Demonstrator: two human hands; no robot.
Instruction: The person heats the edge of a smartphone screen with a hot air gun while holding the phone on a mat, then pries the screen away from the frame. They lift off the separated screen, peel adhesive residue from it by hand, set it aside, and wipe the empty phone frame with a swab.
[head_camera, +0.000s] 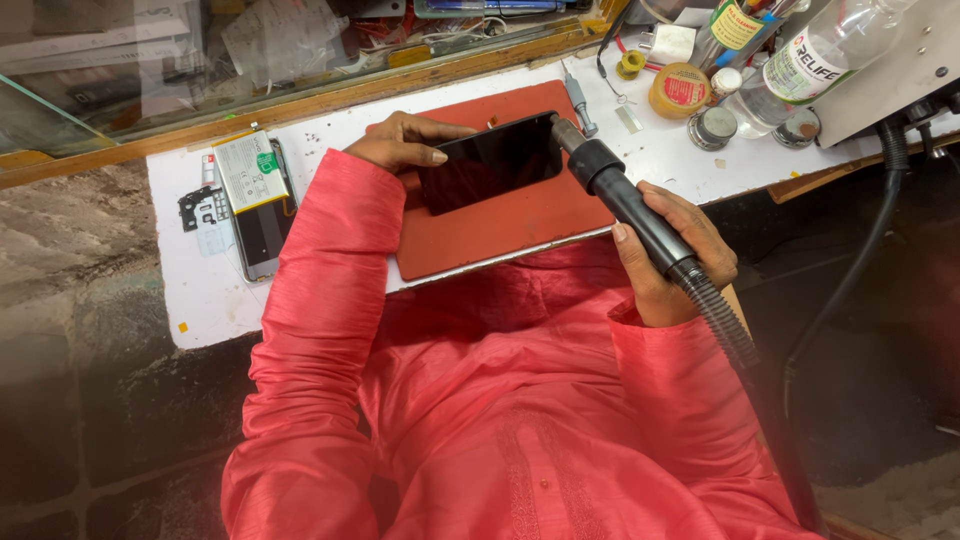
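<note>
The person in the red shirt sits at a white table (190, 290). The left hand (405, 140) rests on the left end of a black phone (490, 162). Its fingers (440, 130) lie close together along the top edge, and the thumb sits on the glass, so the hand pins the phone down. The phone lies flat, screen up, on a red mat (500, 230) just under that hand.

The right hand (670, 250) is wrapped tight around the black handle of a hot air tool (625, 200). The fingers curl around it and the thumb lies along the near side. The metal tip of the tool points up and away from this hand and is right at the right end of the phone. I cannot tell if it touches. A ribbed black hose (725, 325) runs down from the handle, past the wrist.

To the left of the left hand, an opened phone with a battery (250, 195) lies on the table. Beyond the right hand stand a clear bottle (800, 65), a roll of yellow tape (680, 90) and some small round tins (712, 127).
</note>
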